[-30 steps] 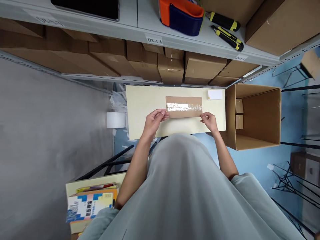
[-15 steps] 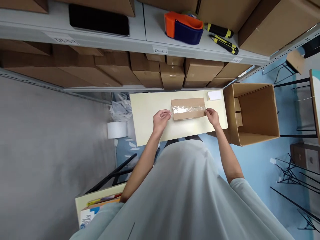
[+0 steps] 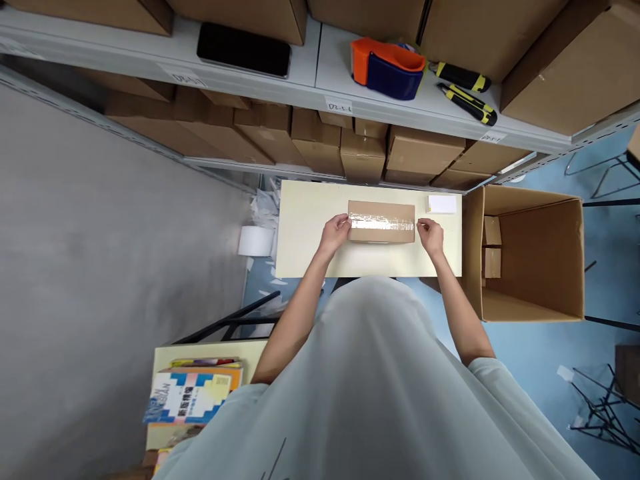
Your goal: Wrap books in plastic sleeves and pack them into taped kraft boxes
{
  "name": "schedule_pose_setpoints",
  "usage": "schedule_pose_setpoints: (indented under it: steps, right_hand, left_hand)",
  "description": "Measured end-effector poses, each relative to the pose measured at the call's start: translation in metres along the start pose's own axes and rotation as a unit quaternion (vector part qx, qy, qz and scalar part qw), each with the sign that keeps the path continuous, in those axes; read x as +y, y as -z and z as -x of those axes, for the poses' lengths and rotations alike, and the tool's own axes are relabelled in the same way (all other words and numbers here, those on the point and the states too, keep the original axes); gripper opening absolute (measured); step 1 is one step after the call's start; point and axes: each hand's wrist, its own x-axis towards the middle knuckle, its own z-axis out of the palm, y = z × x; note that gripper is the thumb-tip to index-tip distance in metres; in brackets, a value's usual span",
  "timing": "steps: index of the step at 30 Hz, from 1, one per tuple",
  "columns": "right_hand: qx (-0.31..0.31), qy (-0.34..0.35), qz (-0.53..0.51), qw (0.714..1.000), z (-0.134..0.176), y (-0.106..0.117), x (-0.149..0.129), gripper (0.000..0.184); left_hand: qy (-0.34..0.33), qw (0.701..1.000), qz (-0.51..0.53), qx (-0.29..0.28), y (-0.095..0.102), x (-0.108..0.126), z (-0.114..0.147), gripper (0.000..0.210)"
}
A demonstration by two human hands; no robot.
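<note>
A closed cardboard box (image 3: 381, 233) lies lengthwise on the pale table (image 3: 305, 260), with shiny clear tape running along the middle of its top. At the box's left end is my left hand (image 3: 335, 235), its fingers drawn together against the edge where the tape ends. My right hand (image 3: 431, 237) hovers just off the right end, thumb and fingertips pinched together. Whether a bit of tape sits in that pinch is too small to tell.
A small white box (image 3: 441, 204) lies at the table's back right. Right of the table stands a large open carton (image 3: 533, 257) with small boxes inside. Above is a shelf (image 3: 300, 90) bearing a phone (image 3: 244, 50), a tape dispenser (image 3: 387, 69) and cutters (image 3: 467, 103). Left is a white roll (image 3: 255, 241).
My left hand has come to the box's left end, where it was apart before. My right hand has drawn slightly away from the right end. The whole view has shifted and turned a little.
</note>
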Motion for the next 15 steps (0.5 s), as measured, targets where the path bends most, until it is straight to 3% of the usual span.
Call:
schedule_pose_setpoints:
  steps: [9, 15]
  right_hand:
    - [-0.084, 0.007, -0.061, 0.995, -0.006, -0.007, 0.006, 0.033]
    - [-0.139, -0.001, -0.176, 0.975, -0.015, -0.026, -0.002, 0.054]
  left_hand:
    - [-0.001, 0.998, -0.017, -0.067, -0.015, 0.001, -0.004, 0.044]
    - [0.082, 0.991, -0.106, -0.010, -0.033, 0.005, -0.014, 0.057]
